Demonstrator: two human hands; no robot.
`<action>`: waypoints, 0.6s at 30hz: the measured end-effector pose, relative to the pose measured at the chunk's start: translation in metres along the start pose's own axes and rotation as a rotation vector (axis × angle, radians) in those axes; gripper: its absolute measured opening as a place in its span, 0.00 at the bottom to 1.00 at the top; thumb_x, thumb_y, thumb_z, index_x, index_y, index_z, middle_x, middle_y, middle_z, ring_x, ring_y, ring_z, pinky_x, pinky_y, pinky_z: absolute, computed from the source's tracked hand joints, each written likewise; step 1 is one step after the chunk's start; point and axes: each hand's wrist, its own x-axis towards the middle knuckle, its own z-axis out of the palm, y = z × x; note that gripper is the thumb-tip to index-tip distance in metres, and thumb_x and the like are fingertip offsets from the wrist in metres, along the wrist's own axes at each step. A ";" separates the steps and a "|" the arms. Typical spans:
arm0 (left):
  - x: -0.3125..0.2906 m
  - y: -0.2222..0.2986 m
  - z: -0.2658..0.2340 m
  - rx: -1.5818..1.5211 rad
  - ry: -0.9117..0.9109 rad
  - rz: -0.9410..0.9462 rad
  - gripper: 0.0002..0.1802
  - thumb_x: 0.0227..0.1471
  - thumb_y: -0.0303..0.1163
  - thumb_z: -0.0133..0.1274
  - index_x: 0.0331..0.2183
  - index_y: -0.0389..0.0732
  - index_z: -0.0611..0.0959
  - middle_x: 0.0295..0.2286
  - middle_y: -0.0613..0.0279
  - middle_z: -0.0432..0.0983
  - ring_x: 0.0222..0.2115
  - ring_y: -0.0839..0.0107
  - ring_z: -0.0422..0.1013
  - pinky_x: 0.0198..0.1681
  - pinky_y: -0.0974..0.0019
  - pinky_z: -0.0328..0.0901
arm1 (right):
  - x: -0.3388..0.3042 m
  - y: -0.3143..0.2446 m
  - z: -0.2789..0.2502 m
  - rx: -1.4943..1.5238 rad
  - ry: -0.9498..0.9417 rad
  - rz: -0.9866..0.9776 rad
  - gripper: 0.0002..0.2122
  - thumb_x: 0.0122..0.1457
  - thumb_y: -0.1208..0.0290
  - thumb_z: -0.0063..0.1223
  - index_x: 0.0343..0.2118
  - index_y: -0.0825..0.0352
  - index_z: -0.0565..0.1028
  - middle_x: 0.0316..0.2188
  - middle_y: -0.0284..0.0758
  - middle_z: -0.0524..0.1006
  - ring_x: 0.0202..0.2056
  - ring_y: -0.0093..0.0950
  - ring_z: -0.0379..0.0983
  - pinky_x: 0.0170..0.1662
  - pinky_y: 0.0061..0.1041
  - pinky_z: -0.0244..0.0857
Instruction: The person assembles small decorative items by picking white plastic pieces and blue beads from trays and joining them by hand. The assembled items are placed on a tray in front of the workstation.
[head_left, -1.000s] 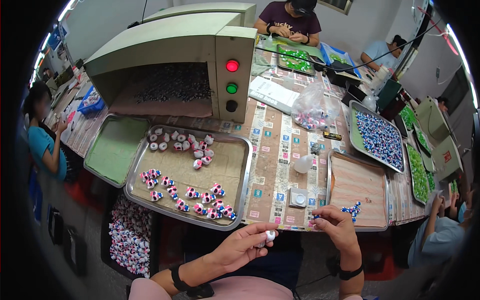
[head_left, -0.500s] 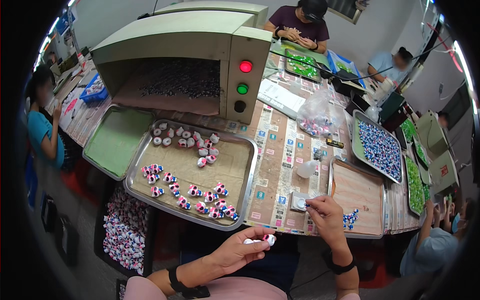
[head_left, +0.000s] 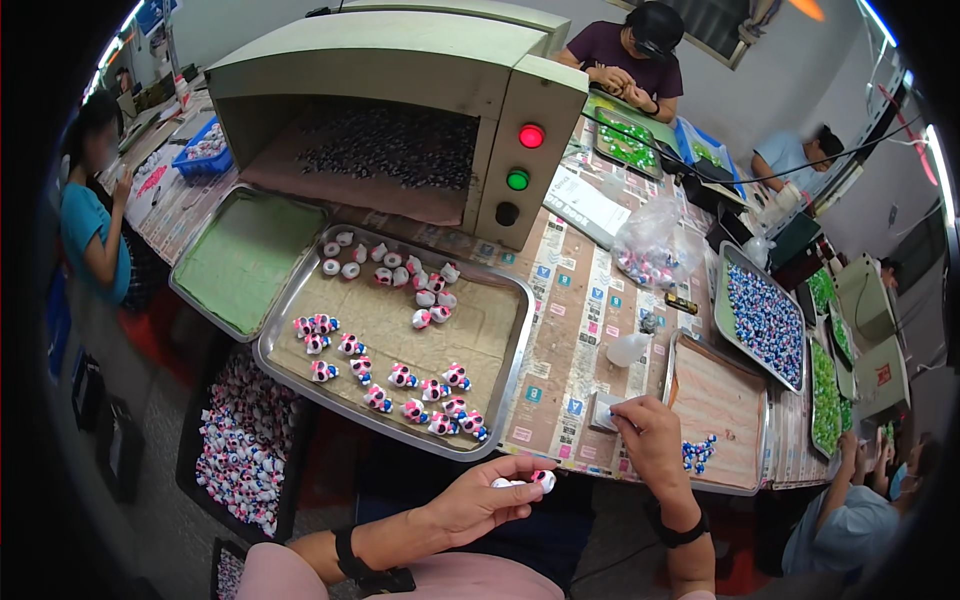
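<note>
My left hand (head_left: 487, 497) is below the table's front edge, pinching a small white figurine with a pink spot (head_left: 532, 481) between its fingertips. My right hand (head_left: 650, 437) reaches onto the table edge, its fingertips on a small white square pad (head_left: 603, 412); whether it grips anything is hidden. A metal tray (head_left: 290, 330) in front of me holds several white, pink and blue figurines (head_left: 410, 385) in rows. A few blue pieces (head_left: 698, 452) lie in another tray (head_left: 722, 395) right of my right hand.
A beige oven-like machine (head_left: 420, 90) with red and green lights stands behind the trays. A green-lined tray (head_left: 245, 255) lies left, a bin of figurines (head_left: 240, 440) below. Trays of blue (head_left: 765, 315) and green pieces (head_left: 830, 375) sit right. Other people sit around.
My right hand has moved left from the blue pieces in the right tray to the white pad. My left hand stays low with the figurine.
</note>
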 end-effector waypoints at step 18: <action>0.010 -0.009 -0.003 -0.017 0.027 0.017 0.17 0.58 0.26 0.53 0.50 0.39 0.75 0.40 0.66 0.75 0.41 0.81 0.72 0.41 0.77 0.70 | -0.040 -0.060 -0.019 0.573 -0.131 0.123 0.08 0.52 0.78 0.63 0.36 0.69 0.82 0.31 0.36 0.80 0.29 0.19 0.75 0.31 0.17 0.68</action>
